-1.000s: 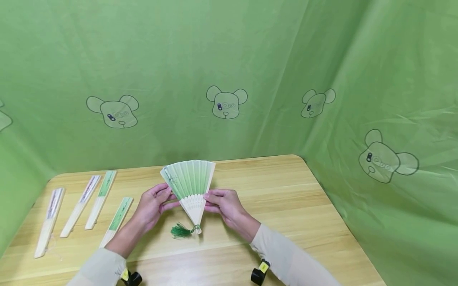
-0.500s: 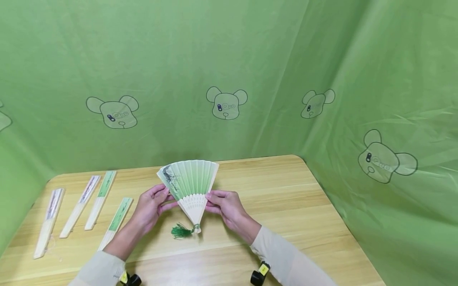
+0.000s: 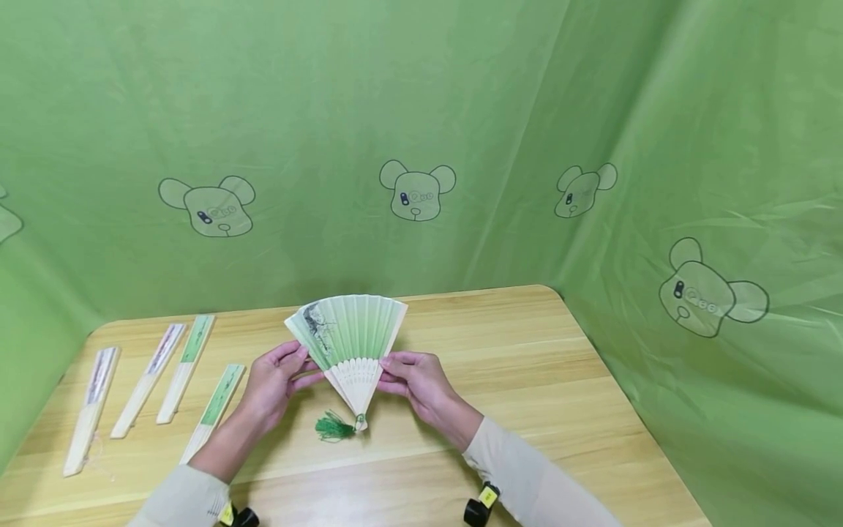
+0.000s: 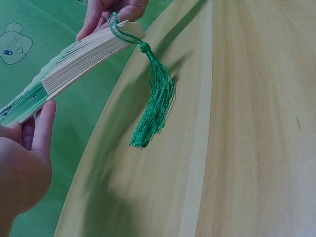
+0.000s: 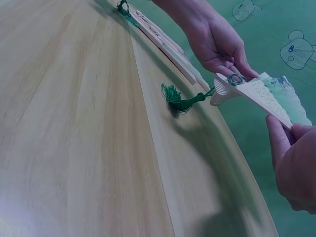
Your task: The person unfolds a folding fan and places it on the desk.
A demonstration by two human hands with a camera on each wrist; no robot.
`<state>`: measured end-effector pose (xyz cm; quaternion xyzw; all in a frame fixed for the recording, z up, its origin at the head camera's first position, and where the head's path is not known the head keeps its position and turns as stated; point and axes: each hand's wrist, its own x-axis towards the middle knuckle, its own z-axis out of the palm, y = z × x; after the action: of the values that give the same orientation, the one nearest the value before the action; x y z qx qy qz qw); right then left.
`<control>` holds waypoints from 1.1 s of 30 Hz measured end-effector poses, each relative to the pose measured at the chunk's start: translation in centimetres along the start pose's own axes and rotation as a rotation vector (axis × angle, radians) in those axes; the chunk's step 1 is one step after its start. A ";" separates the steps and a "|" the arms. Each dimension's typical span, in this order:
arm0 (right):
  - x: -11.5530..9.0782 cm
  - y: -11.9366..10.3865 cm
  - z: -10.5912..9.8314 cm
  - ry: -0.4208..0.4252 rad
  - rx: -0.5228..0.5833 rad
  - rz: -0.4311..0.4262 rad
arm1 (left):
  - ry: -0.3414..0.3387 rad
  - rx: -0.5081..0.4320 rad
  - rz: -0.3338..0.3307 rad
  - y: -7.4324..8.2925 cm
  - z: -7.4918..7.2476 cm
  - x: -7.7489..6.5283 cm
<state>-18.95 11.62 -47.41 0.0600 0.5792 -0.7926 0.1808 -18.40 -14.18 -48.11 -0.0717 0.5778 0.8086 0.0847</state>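
- I see the half-spread fan (image 3: 356, 329) held above the desk (image 3: 520, 380), narrow end toward its near edge.
- Left hand (image 3: 271, 377) and right hand (image 3: 420, 380) pinch opposite sides (neither looks clearly nearer).

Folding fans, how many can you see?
5: open folding fan in left hand and right hand; four closed to its left: leftmost fan, second fan, third fan, partly hidden fourth fan.

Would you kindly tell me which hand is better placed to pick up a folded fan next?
Probably the left hand: the folded fans lie on its side of the table. The right hand sits farther away, across the open fan, which both hands hold.
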 end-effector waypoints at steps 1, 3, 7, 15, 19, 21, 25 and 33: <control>0.0 0.0 0.0 0.000 0.003 0.002 | 0.004 0.003 0.001 0.0 0.0 0.0; -0.1 0.0 -0.1 -0.001 0.004 0.007 | 0.010 0.006 -0.002 -0.1 0.0 -0.1; -0.2 0.0 -0.3 -0.002 0.001 0.009 | 0.023 -0.004 -0.003 -0.2 0.0 -0.1; -0.5 -0.1 -0.7 0.010 -0.011 0.017 | 0.053 0.008 0.007 -0.4 0.1 -0.4; -0.5 -0.1 -0.7 0.018 -0.005 0.017 | 0.069 -0.009 0.025 -0.5 0.1 -0.6; -0.5 0.0 -0.8 0.018 -0.002 0.008 | 0.080 -0.022 0.034 -0.5 0.1 -0.6; -0.4 0.1 -0.8 0.021 -0.001 -0.008 | 0.087 -0.033 0.050 -0.5 -0.1 -0.7; -0.3 0.3 -0.9 0.041 -0.005 -0.035 | 0.111 -0.059 0.078 -0.6 -0.4 -0.9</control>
<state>-18.67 12.45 -47.85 0.0656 0.5858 -0.7928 0.1553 -17.39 -14.38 -48.58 -0.0962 0.5599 0.8227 0.0188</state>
